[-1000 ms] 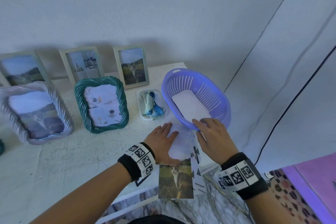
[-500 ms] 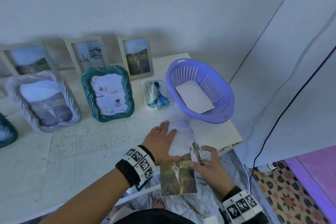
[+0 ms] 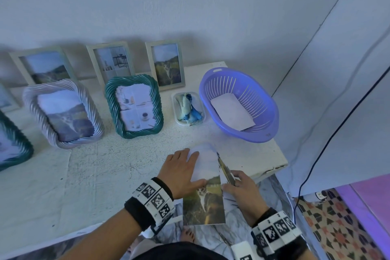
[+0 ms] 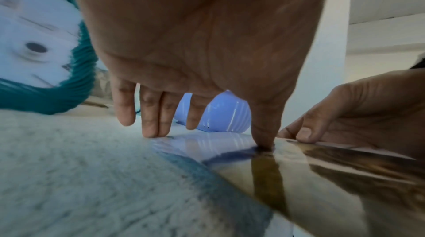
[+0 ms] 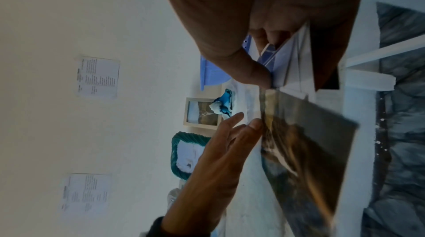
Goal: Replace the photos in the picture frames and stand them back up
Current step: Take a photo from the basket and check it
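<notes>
- Left hand (image 3: 183, 172) — fingers straight, pressing cat photo (image 3: 203, 205) flat at table (image 3: 84, 164) edge
- Right hand (image 3: 242, 191) — pinching stack of photos (image 5: 292, 62) beside it

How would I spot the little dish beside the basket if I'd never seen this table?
Find the purple basket at the table's right end. Just left of it, in front of the plain cat-photo frame, sits the small clear dish. Unlike the frames around it, it lies low and holds crumpled blue and pale scraps.
</notes>
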Tool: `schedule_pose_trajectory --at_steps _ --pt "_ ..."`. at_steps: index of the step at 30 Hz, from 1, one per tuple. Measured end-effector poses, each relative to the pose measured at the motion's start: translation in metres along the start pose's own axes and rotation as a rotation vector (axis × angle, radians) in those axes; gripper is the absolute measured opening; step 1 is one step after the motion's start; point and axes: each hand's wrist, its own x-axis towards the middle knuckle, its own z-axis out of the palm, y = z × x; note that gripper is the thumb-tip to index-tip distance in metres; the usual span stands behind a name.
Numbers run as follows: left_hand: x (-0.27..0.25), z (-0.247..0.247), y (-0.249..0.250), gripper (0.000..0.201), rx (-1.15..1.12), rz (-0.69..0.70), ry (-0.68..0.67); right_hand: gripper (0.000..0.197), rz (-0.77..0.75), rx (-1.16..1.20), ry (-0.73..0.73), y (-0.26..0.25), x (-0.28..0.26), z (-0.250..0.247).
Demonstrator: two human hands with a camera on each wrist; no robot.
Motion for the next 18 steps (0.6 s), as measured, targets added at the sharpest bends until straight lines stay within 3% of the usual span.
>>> schedule_pose_trajectory --at_steps 5,8,11,13,15,17,18 --pt "-0.008 -0.007 -0.017 0.087 -0.178 -0.164 0.063 0.02 -0.065 -0.038 -0.093 -0.02 0.009 0.021" --pt "-0.015 -0.011 -0.025 0.089 -0.359 -0.268 0.105 0.022 -0.129 -0.076 -0.086 -0.029 0.015 0.037" --pt "-0.021 -0.019 -0.036 0.109 -0.733 -0.375 0.252 0.023 -0.171 -0.019 -0.114 -0.039 0.017 0.044" --pt "-0.027 -0.027 -0.042 0.111 -1.057 -0.466 0.355 0.023 -0.232 0.022 -0.144 -0.044 0.02 0.045" --pt "-0.031 -0.033 -0.044 0.078 -1.39 -0.42 0.398 0.021 -0.351 -0.018 -0.144 -0.05 0.023 0.047" --pt "-0.035 -0.038 -0.042 0.029 -1.444 -0.287 0.451 0.022 -0.481 -0.084 -0.135 -0.056 0.025 0.049" --pt "-0.037 -0.04 -0.041 0.018 -1.42 -0.221 0.514 0.021 -0.55 -0.137 -0.117 -0.06 0.025 0.051"
